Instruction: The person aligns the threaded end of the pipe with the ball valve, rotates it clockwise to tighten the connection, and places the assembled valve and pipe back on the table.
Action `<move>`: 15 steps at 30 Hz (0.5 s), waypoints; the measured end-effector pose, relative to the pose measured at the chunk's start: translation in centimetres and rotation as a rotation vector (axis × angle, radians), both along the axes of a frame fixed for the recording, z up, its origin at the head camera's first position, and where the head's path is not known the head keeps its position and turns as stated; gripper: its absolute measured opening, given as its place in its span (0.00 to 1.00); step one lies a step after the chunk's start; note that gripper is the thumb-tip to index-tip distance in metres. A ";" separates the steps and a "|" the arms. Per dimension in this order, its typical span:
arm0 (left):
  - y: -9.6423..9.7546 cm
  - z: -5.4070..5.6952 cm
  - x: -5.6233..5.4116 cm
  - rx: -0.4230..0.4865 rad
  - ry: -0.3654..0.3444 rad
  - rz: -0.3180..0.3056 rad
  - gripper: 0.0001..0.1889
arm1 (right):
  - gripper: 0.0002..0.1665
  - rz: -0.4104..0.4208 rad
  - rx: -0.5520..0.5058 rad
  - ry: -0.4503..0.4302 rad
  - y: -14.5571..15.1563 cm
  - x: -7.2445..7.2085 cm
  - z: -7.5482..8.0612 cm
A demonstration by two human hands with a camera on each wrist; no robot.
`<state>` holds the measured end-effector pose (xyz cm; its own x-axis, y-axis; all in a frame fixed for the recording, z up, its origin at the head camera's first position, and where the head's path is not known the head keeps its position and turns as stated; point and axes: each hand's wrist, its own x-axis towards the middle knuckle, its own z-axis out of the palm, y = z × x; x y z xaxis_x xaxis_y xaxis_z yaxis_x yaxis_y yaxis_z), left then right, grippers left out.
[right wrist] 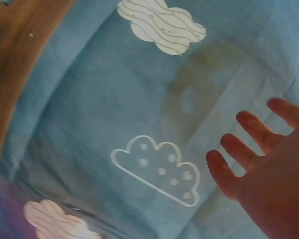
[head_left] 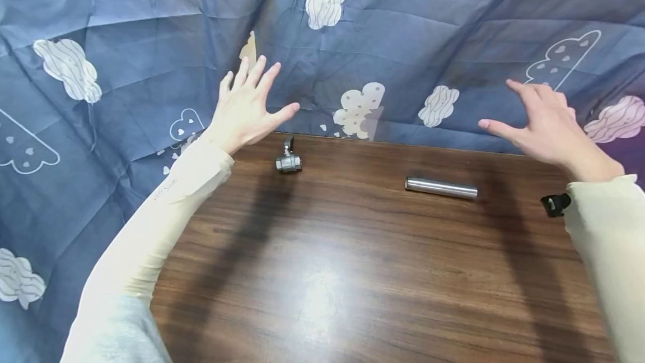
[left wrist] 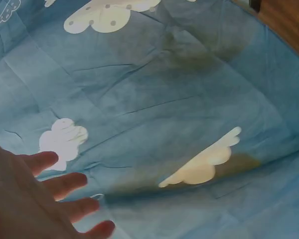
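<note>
My left hand [head_left: 247,105] is held up with its fingers spread and nothing in it. Below and to the right of it in the head view, a small metal ball valve [head_left: 288,162] with a dark lever stands near the table's far edge. On the other side my right hand [head_left: 546,125] is raised too, thumb apart from the fingers, holding nothing. A smooth metal rod [head_left: 440,187] lies on the wood to the lower left of that hand. Both wrist views show only spread fingers [left wrist: 65,186] before the cloth.
A brown wood-grain table [head_left: 353,251] fills the lower middle, with a bright glare spot on it. Blue cloth [head_left: 393,43] with white cloud prints hangs behind the table and down its left side. A black clip-like piece [head_left: 554,205] sits at the right sleeve.
</note>
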<state>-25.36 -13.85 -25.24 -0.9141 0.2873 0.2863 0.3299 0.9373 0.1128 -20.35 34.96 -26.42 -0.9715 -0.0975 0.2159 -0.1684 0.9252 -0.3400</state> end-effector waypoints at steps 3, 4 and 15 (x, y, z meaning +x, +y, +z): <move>-0.6 -1.2 -0.1 0.059 0.011 -0.019 0.45 | 0.45 0.029 -0.049 0.035 0.5 0.0 -1.2; -0.8 -1.7 -0.2 0.077 0.012 -0.027 0.44 | 0.42 0.036 -0.066 0.043 0.7 0.1 -1.7; -2.3 -8.8 -1.1 0.240 -0.201 -0.072 0.40 | 0.32 0.013 -0.153 -0.085 1.7 1.8 -9.3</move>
<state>-26.45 -16.20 -34.00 -0.9389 0.2997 0.1694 0.3433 0.8511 0.3973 -18.52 36.71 -35.71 -0.9858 -0.0824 0.1460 -0.1445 0.8593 -0.4907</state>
